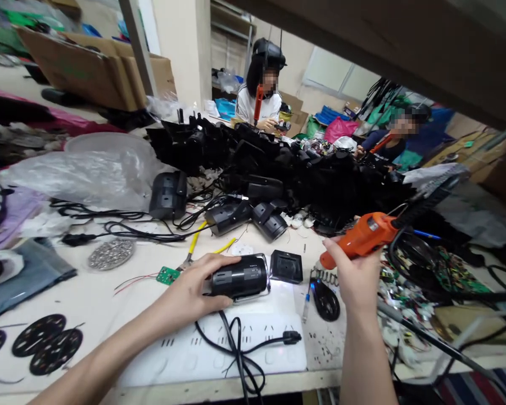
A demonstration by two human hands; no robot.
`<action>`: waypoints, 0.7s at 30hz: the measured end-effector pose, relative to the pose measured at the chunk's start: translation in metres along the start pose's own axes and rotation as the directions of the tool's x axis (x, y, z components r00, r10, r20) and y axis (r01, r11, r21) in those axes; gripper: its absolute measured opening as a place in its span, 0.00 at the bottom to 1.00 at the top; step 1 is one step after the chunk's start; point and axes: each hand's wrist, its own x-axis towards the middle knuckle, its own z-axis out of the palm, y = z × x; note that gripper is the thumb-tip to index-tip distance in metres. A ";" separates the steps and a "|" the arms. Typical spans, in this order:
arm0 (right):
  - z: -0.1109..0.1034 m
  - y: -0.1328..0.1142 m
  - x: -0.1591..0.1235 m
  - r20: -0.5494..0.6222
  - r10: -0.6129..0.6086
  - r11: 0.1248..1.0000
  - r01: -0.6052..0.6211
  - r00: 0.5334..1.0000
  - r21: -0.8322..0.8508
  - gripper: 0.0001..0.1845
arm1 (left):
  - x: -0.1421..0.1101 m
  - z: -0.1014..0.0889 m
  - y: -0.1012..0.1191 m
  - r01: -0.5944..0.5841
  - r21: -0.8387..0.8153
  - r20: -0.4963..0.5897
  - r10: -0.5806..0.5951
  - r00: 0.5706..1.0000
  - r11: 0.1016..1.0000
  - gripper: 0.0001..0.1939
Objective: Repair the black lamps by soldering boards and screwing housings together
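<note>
My left hand [198,284] is wrapped round a black cylindrical device [240,277] with a wire handle, lying on its side with its lit end to the right. A black power cord [238,346] trails from it. In my right hand [356,281] is an orange electric screwdriver [358,239], tilted with its nose down to the left. Right of the device lies a square black part [287,266]. Under the screwdriver are a coil spring and an oval black part [325,300]. A green circuit board [167,275] and yellow-handled pliers [193,243] lie near my left hand.
A dish of screws [111,255] and round black discs [55,351] lie on the left. A white power strip [185,354] lies in front. Black housings [270,219] and a dark heap stand behind; circuit boards [459,270] lie right. Two co-workers [259,104] sit across.
</note>
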 end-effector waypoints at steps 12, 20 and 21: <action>-0.025 0.012 -0.007 0.023 0.089 0.994 -0.087 0.996 -0.066 0.34 | 0.020 -0.004 0.019 -0.008 0.330 0.016 0.003 1.000 0.944 0.30; -0.047 0.017 -0.006 -0.068 0.070 0.991 -0.077 0.995 -0.109 0.31 | 0.025 -0.012 0.030 -0.004 0.357 -0.021 0.012 1.000 0.934 0.31; -0.048 0.018 -0.006 -0.070 0.073 0.992 -0.080 0.995 -0.097 0.33 | 0.023 -0.006 0.040 -0.015 0.375 -0.062 0.041 0.997 0.927 0.29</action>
